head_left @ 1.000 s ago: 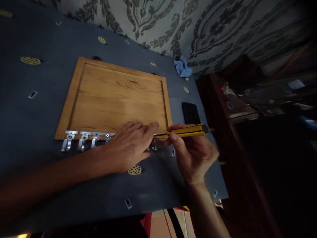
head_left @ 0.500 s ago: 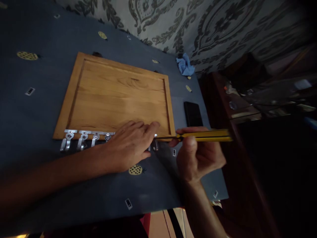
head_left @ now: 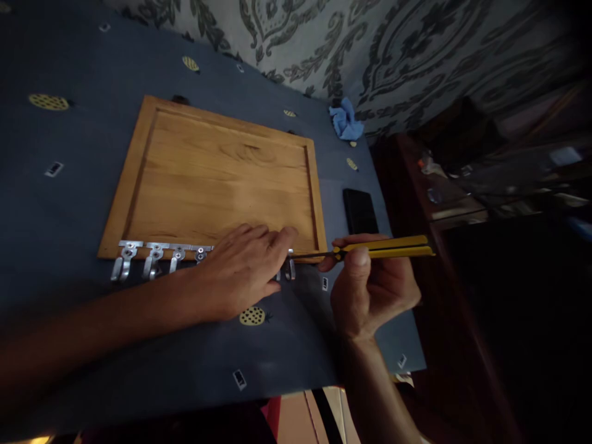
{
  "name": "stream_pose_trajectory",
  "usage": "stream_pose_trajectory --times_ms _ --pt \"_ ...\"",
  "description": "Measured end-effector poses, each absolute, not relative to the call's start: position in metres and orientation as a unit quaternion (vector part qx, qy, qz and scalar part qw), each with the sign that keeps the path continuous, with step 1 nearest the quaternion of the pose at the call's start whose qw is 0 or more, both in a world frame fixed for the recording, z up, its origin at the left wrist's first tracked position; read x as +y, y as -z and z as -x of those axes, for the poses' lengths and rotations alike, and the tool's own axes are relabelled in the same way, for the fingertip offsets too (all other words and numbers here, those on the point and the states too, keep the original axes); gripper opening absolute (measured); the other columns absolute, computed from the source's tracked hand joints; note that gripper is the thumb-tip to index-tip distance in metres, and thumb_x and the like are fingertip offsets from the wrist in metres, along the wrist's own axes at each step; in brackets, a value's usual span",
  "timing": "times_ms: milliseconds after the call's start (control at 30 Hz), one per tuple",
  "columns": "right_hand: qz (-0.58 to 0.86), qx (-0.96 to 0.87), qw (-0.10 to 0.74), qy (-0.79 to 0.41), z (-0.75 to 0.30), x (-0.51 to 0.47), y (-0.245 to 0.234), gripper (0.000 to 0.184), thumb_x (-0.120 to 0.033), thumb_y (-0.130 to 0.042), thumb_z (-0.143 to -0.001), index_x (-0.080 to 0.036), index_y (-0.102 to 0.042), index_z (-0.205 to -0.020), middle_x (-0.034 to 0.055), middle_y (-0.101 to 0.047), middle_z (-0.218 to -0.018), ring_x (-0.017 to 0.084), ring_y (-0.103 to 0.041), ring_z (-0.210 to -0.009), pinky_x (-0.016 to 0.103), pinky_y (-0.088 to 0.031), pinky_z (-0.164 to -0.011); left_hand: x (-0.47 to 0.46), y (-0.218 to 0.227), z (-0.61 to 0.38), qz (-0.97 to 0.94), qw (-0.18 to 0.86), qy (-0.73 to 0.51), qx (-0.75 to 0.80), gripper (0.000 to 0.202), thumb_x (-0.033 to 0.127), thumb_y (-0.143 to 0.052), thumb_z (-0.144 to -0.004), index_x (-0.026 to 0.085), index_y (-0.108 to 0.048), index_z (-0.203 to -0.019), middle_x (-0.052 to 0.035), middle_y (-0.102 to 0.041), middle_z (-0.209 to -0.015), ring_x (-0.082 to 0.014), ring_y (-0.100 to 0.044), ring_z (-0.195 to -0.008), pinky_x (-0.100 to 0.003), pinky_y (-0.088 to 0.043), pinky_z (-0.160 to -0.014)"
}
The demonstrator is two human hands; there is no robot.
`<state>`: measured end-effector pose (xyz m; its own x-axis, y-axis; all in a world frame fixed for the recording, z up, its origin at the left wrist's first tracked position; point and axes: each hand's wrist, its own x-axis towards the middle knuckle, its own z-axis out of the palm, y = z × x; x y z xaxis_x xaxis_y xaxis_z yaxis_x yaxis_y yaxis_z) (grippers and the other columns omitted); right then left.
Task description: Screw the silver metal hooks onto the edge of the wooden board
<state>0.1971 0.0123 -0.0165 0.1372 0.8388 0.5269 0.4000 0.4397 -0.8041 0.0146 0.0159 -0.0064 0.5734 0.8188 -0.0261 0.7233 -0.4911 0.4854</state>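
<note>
A framed wooden board (head_left: 226,172) lies on the table, with a metal hook rail (head_left: 161,248) along its near edge. Several silver hooks and some screws show on the rail's left part. Over the rail's right part lies my left hand (head_left: 245,268), its fingers on the board side and its thumb on the near side, holding the rail down and hiding that stretch. In my right hand (head_left: 374,296) is a yellow-handled screwdriver (head_left: 393,246), held nearly level. Its dark shaft points left to the rail's right end beside my left fingers; what the tip touches is hidden.
The table has a blue cloth (head_left: 69,234) with a pineapple print. A black phone-like slab (head_left: 359,211) lies right of the board, and a crumpled blue rag (head_left: 346,120) sits near the patterned wall. To the right stands dark, cluttered furniture (head_left: 430,179).
The screwdriver handle has turned about its length, so a dark groove now shows between two yellow sides. My right hand has shifted very slightly; my left hand and the board stay in place.
</note>
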Motion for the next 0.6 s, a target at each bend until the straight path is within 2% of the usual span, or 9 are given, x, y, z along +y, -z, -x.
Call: stream_pose_trajectory --times_ms 267,600 --pt "0.479 -0.639 0.561 -0.218 -0.1974 0.0134 0.016 0.013 -0.032 -0.065 -0.093 -0.02 -0.069 -0.091 -0.0003 -0.069 -0.082 0.009 -0.063 -0.055 0.025 -0.051 -0.051 0.0151 0.0076 -0.0143 -0.858 0.223 -0.117 0.447 0.05 0.03 -0.074 -0.084 0.017 -0.046 -0.123 -0.0087 -0.066 -0.11 -0.0286 -0.061 -0.104 -0.039 -0.043 -0.09" --pt "0.482 -0.612 0.572 -0.255 -0.1947 0.0187 0.0121 0.012 -0.025 -0.075 -0.084 -0.021 -0.064 -0.081 -0.0028 -0.068 -0.079 0.006 -0.058 -0.046 0.023 -0.048 -0.044 0.0145 0.0083 -0.0135 -0.859 0.222 -0.125 0.443 0.046 0.028 -0.071 -0.084 0.018 -0.047 -0.122 -0.0082 -0.066 -0.11 -0.0269 -0.061 -0.104 -0.037 -0.043 -0.091"
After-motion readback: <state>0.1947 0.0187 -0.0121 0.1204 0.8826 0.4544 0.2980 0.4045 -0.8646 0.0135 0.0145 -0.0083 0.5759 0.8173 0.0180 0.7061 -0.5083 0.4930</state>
